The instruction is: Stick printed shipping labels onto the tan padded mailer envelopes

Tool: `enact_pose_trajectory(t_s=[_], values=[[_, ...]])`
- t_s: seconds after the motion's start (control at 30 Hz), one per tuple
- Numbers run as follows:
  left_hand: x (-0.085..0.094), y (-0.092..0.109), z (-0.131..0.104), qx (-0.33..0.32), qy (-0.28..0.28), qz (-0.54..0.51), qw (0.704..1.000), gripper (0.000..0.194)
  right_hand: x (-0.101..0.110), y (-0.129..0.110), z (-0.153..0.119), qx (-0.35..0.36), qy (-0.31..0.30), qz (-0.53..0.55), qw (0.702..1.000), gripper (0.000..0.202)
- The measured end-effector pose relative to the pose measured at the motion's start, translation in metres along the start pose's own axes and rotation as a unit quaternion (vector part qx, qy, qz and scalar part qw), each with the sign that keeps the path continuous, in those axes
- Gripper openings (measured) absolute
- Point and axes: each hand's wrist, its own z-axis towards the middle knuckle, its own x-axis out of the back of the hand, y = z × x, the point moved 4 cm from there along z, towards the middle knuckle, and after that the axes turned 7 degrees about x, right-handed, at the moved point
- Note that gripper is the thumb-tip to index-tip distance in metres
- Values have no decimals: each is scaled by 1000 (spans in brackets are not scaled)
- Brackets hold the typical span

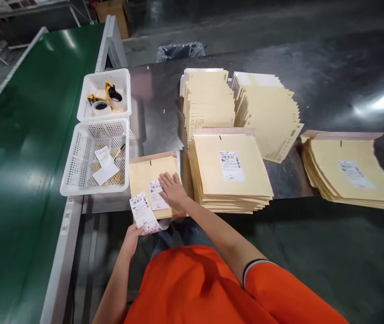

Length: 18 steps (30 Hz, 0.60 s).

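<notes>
My right hand (173,191) lies flat with its fingers stretched out on a yellow padded envelope (144,170) at the table's front edge. Its fingertips touch the right side of a printed shipping label (157,200) on that envelope. Pinched in my left hand (133,236) is the lower end of a strip of shipping labels (143,211), which overlaps the envelope's lower left corner. Just right of my right hand stands a stack of padded envelopes (201,166), the top one bearing a label (231,165).
Left of the envelope, one white basket (72,180) holds paper slips and a pen; another basket (87,81) holds tape dispensers (110,96). A green conveyor belt (26,135) runs beyond them. Fanned envelopes (208,96) stand behind, and another labelled stack (327,155) lies far right.
</notes>
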Motion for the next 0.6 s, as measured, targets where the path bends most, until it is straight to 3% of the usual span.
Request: enact_pose_trajectory(t_s=[0.07, 0.17, 0.3, 0.4, 0.5, 0.6], values=[[-3, 0, -2, 2, -2, -5, 1000, 45, -4, -13, -1, 28, -5, -10, 1000, 64], [-6, 1, -4, 2, -4, -11, 1000, 45, -14, -37, -16, 138, -19, -1, 990, 70], [-7, 1, -4, 3, 4, -11, 1000, 43, -27, -51, -38, 301, -55, 31, 951, 71], [-6, 0, -2, 8, 14, -3, 1000, 39, -29, -51, -46, 385, -78, 51, 918, 72], [-6, -2, 1, 12, 13, 5, 1000, 41, -23, -45, -39, 374, -68, 75, 922, 75], [-7, -3, 4, 7, 9, 11, 1000, 44, -14, -23, -13, 207, -44, 68, 975, 69]])
